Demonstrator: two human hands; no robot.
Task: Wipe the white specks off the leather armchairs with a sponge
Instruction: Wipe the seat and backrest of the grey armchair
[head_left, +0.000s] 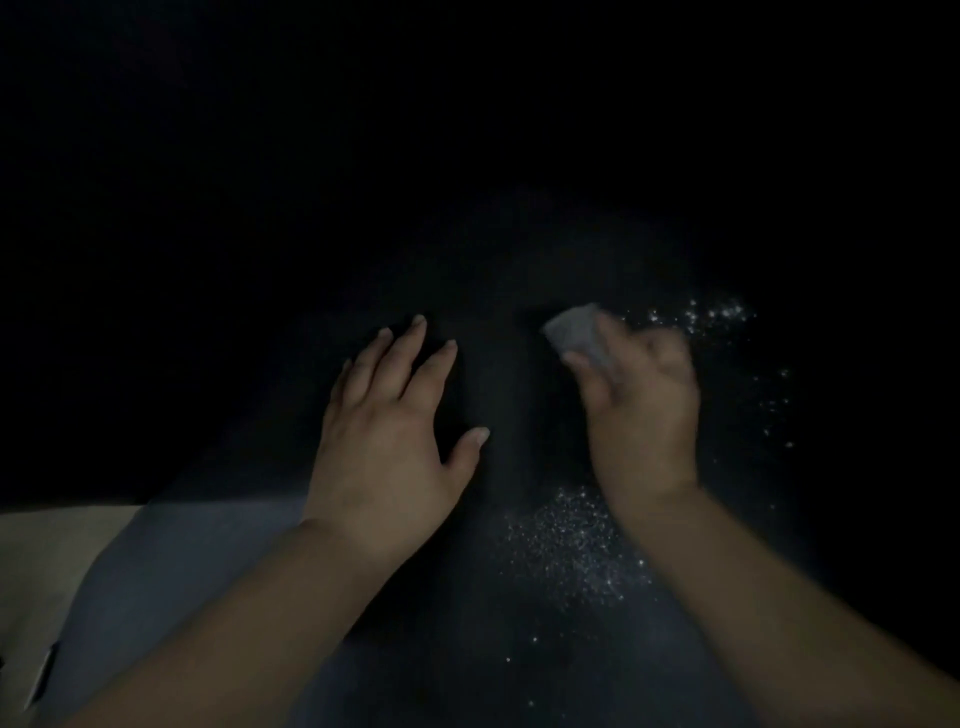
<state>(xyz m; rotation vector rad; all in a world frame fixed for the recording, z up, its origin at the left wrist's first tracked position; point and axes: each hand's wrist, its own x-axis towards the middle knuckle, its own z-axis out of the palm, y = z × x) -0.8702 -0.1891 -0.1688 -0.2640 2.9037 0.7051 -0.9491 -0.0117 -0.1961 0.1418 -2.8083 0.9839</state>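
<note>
White specks (576, 551) lie lower centre on the dark leather armchair (493, 291). At centre, the left hand (387, 426) rests flat, fingers spread. Right of centre, the right hand (641, 410) grips the grey sponge (574, 332); more specks lie beyond.

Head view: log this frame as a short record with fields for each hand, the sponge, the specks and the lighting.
left hand: open, fingers spread, flat on the dark seat
right hand: grips the sponge, motion-blurred
sponge: pale grey, against the seat, sticking out past the fingers
specks: white; one patch near the right wrist, a smaller cluster right of the sponge, a few strays further right
lighting: very dim; chair shape barely readable
other: pale surface at lower left
</note>
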